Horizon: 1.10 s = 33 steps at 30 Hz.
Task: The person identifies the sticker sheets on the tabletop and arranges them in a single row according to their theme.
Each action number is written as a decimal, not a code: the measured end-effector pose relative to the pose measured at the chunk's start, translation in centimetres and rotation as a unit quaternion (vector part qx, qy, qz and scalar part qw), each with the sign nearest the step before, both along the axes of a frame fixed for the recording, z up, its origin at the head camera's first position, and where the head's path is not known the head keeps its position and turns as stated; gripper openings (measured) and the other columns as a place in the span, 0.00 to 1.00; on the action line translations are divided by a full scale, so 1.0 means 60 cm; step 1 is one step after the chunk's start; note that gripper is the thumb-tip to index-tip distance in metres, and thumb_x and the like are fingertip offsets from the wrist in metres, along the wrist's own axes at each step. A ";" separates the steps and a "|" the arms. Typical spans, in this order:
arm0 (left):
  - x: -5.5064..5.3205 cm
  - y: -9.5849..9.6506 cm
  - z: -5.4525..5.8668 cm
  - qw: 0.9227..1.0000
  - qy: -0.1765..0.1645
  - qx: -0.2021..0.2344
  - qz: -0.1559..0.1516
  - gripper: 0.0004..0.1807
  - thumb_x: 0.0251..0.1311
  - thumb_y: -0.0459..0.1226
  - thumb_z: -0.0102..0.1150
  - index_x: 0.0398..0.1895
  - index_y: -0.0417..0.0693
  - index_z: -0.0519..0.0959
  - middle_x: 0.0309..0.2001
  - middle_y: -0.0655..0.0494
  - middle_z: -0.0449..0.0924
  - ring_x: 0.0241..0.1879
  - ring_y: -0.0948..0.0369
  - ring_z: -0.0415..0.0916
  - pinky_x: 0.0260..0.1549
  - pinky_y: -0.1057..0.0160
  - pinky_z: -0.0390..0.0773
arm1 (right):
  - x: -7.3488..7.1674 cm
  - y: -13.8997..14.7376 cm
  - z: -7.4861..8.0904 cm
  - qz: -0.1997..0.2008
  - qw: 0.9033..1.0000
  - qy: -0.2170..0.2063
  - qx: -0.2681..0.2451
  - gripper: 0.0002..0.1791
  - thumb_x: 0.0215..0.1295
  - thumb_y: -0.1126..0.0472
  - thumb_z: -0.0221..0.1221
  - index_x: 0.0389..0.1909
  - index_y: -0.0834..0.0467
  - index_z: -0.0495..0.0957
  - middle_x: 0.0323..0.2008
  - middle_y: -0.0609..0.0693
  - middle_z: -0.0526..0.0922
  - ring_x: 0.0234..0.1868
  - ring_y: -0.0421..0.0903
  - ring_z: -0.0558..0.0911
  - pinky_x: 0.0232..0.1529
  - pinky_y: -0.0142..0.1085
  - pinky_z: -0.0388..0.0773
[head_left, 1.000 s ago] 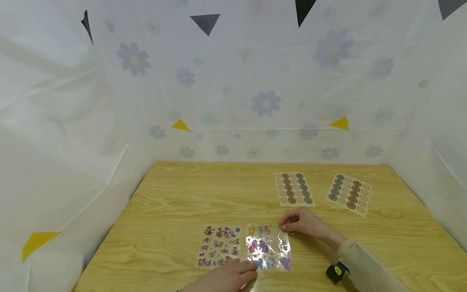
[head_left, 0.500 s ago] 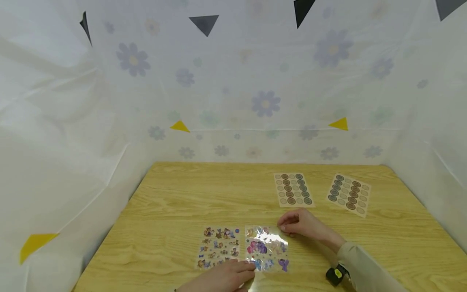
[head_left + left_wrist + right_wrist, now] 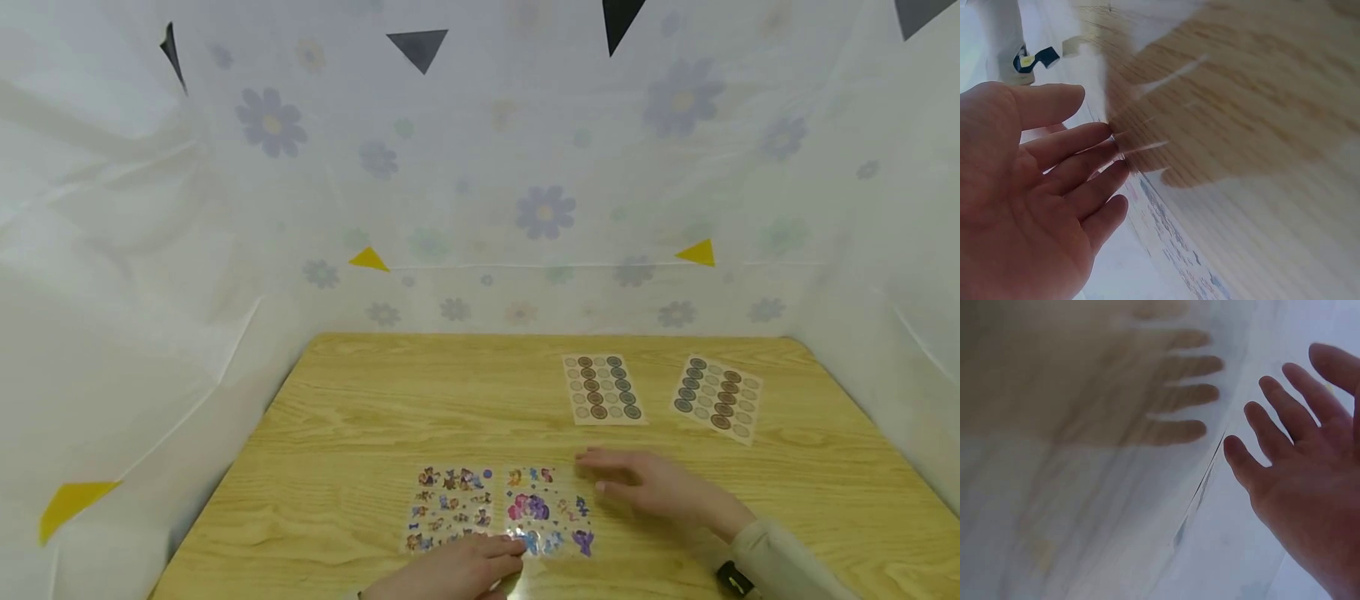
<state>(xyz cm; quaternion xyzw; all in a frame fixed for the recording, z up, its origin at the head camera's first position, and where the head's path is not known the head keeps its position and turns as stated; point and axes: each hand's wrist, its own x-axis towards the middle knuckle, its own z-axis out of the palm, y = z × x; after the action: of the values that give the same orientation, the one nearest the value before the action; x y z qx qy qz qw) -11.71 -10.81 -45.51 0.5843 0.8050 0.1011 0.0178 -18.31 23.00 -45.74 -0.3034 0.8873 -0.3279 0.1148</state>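
Observation:
Two clear sticker sheets lie side by side near the front of the table. The left sticker sheet (image 3: 448, 503) carries small brown and blue cartoon figures; the right sticker sheet (image 3: 550, 507) has pink, purple and blue ponies. My left hand (image 3: 465, 567) rests over the lower edges where the sheets meet, its fingertips on the right sheet's lower left corner. In the left wrist view its fingers reach straight to the surface. Just right of the pony sheet, my right hand (image 3: 652, 483) hovers with fingers extended and nothing in it; the right wrist view shows those fingers spread above the table.
Farther back on the wooden table (image 3: 360, 417) lie two beige sheets of round patterned stickers, one upright sheet (image 3: 603, 389) and one turned sheet (image 3: 718, 398) to its right. A white flowered curtain (image 3: 465, 183) encloses the table behind and at both sides.
My right hand has let go of the pony sheet's upper right corner, straightened its fingers and drawn slightly right and nearer. The pony sheet has shifted a little left. My left hand stays nearly still.

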 end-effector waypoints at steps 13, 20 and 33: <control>-0.002 -0.009 0.003 0.999 -0.036 -0.024 -0.001 0.22 0.75 0.43 0.48 0.66 0.42 0.72 0.67 0.52 0.69 0.63 0.63 0.69 0.59 0.72 0.69 | 0.021 -0.001 0.001 0.089 0.995 0.013 0.040 0.27 0.74 0.51 0.53 0.71 0.53 0.67 0.71 0.55 0.63 0.71 0.60 0.60 0.65 0.63 0.49; -0.005 -0.012 0.009 0.990 -0.132 -0.027 0.026 0.23 0.75 0.43 0.48 0.68 0.46 0.70 0.70 0.55 0.65 0.66 0.62 0.66 0.61 0.67 0.68 | 0.016 0.002 0.000 0.072 0.997 -0.024 0.033 0.29 0.71 0.51 0.56 0.72 0.49 0.66 0.73 0.53 0.61 0.72 0.60 0.58 0.66 0.62 0.48; -0.015 -0.011 0.023 0.986 -0.123 0.042 0.101 0.23 0.73 0.41 0.51 0.68 0.46 0.70 0.68 0.53 0.68 0.64 0.59 0.68 0.60 0.60 0.72 | 0.006 0.014 -0.001 -0.031 0.998 -0.031 -0.040 0.29 0.71 0.51 0.58 0.71 0.47 0.67 0.69 0.45 0.68 0.68 0.57 0.67 0.64 0.59 0.63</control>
<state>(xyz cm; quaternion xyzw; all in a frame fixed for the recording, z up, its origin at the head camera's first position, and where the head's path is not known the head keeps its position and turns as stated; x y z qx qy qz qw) -12.59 -11.49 -44.12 0.4830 0.8468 0.2073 0.0819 -17.97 23.83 -45.78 -0.2695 0.8784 -0.3761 0.1195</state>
